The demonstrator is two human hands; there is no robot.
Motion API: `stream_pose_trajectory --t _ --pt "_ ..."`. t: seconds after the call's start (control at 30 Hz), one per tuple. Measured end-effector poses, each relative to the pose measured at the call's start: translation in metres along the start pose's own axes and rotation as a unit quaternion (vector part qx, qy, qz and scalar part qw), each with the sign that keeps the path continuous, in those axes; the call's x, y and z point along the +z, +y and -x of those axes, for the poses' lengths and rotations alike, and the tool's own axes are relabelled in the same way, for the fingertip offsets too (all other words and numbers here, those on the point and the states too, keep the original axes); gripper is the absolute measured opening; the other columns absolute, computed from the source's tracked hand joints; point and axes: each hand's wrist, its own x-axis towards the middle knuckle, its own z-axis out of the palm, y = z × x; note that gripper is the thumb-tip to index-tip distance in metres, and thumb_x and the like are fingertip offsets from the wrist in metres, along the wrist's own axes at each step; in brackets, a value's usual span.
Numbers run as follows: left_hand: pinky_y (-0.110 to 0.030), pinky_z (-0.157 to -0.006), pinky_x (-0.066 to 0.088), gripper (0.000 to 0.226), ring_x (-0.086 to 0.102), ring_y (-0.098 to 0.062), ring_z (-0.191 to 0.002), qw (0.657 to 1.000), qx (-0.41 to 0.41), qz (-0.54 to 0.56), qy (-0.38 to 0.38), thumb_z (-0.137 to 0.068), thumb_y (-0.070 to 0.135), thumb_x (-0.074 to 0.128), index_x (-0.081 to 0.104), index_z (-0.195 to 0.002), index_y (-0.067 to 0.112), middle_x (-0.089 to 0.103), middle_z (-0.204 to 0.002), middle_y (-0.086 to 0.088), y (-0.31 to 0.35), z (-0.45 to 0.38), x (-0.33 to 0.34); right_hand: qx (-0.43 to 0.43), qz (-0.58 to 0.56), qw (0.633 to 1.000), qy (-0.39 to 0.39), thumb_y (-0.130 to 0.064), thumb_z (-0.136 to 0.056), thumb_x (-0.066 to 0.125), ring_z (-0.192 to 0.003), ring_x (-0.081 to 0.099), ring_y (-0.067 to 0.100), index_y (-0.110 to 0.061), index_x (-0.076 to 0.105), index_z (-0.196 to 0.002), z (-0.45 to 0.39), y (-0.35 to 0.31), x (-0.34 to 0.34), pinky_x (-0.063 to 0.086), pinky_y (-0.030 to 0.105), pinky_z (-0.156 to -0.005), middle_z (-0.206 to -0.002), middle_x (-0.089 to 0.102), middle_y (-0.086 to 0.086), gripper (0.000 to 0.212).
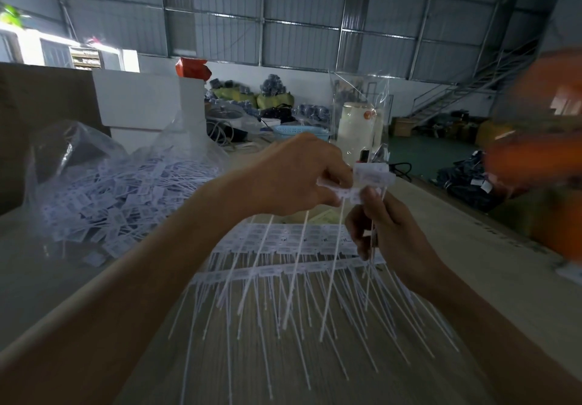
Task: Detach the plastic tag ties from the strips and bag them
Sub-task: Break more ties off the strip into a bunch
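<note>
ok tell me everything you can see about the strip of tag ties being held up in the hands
The strip of tag ties is white plastic: a row of small rectangular labels joined side by side, each with a long thin tail hanging down. It is held up above the table. The left hand grips the label row, and the right hand pinches its right end and tails. Any print is blurred.

Print on the tag ties [371, 173] — blurred, unreadable.

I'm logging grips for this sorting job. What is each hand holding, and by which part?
Both hold one strip of tag ties: the left hand pinches its label end, and the right hand grips a tie's thin tail just below the labels.
</note>
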Motion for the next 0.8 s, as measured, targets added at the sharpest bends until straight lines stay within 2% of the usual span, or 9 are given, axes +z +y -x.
stream_pose_trajectory --t 0.1,0.2,0.23,0.3,0.4,0.5,0.63,0.73,0.8 --pt "-0.019 -0.081 0.042 0.021 0.05 0.008 -0.081 0.999 0.005 -0.003 -0.034 -0.083 0.027 0.079 0.077 -0.104 0.026 0.05 -0.082 0.028 -0.002 0.0 -0.001 -0.041 0.054 0.998 0.0 -0.044 -0.1 0.034 -0.045 0.036 0.01 -0.017 0.049 -0.085 -0.001 0.004 0.002 0.032 0.024 -0.043 -0.059 0.046 0.003 0.034" --pt "-0.024 -0.082 0.043 0.019 0.049 0.008 -0.08 0.997 0.002 -0.007 -0.074 -0.085 0.025 0.077 0.078 -0.104 0.026 0.049 -0.081 0.026 -0.004 0.0 0.0 -0.084 0.156 0.984 0.01 -0.049 -0.098 0.033 -0.048 0.037 0.01 -0.047 0.05 -0.09 -0.002 0.008 0.001 0.033 0.032 -0.049 -0.058 0.043 0.001 0.018" --pt "-0.025 -0.081 0.042 0.019 0.049 0.006 -0.08 0.997 0.001 -0.011 -0.082 -0.085 0.025 0.076 0.078 -0.104 0.026 0.049 -0.081 0.027 -0.004 0.0 0.0 -0.088 0.186 0.979 0.011 -0.052 -0.098 0.032 -0.049 0.041 0.013 -0.048 0.051 -0.094 -0.002 0.01 0.0 0.037 0.036 -0.051 -0.06 0.045 0.003 0.02" --pt "-0.022 -0.079 0.038 0.018 0.048 0.002 -0.078 0.995 0.002 -0.027 -0.095 -0.087 0.025 0.075 0.077 -0.105 0.027 0.046 -0.078 0.028 -0.004 0.0 0.002 -0.091 0.239 0.967 0.015 -0.061 -0.097 0.028 -0.049 0.047 0.018 -0.037 0.053 -0.097 -0.002 0.013 -0.003 0.041 0.042 -0.052 -0.062 0.051 0.006 0.035" --pt "-0.014 -0.072 0.03 0.019 0.046 0.007 -0.074 0.99 0.006 -0.061 -0.124 -0.091 0.022 0.07 0.076 -0.108 0.028 0.043 -0.072 0.028 -0.003 0.0 0.005 -0.091 0.313 0.945 0.016 -0.069 -0.091 0.029 -0.046 0.047 0.013 -0.031 0.051 -0.084 -0.003 0.015 -0.007 0.031 0.029 -0.045 -0.058 0.052 -0.003 0.045" --pt "-0.021 -0.076 0.037 0.019 0.046 0.003 -0.076 0.99 0.002 -0.059 -0.127 -0.092 0.024 0.068 0.075 -0.109 0.028 0.043 -0.075 0.027 -0.003 0.0 0.006 -0.058 0.33 0.942 0.017 -0.07 -0.084 0.03 -0.05 0.049 0.015 -0.016 0.061 -0.081 -0.004 0.015 -0.007 0.033 0.033 -0.05 -0.054 0.052 0.0 0.062" --pt "-0.026 -0.079 0.039 0.024 0.045 -0.002 -0.084 0.997 -0.011 -0.044 -0.069 -0.088 0.029 0.073 0.072 -0.112 0.026 0.044 -0.083 0.022 -0.003 -0.001 0.007 -0.047 0.237 0.97 0.029 -0.047 -0.096 0.045 -0.046 0.044 0.007 -0.017 0.052 -0.064 -0.005 0.009 -0.004 0.031 0.021 -0.049 -0.051 0.049 -0.008 0.044" --pt "-0.023 -0.083 0.039 0.026 0.046 -0.001 -0.084 1.0 0.002 -0.008 -0.026 -0.086 0.028 0.076 0.072 -0.111 0.024 0.048 -0.086 0.022 0.0 -0.002 0.006 0.018 0.032 0.999 0.018 -0.042 -0.096 0.048 -0.045 0.03 0.006 -0.011 0.052 -0.067 -0.004 0.005 -0.004 0.027 0.018 -0.048 -0.052 0.038 -0.008 0.043" --pt "-0.018 -0.08 0.036 0.027 0.047 0.005 -0.08 1.0 0.01 0.022 -0.009 -0.084 0.027 0.078 0.072 -0.11 0.021 0.049 -0.085 0.025 0.004 -0.002 0.006 0.072 -0.101 0.992 0.007 -0.044 -0.092 0.05 -0.047 0.027 0.01 -0.011 0.055 -0.07 -0.003 0.001 -0.003 0.026 0.022 -0.047 -0.056 0.038 -0.003 0.04"
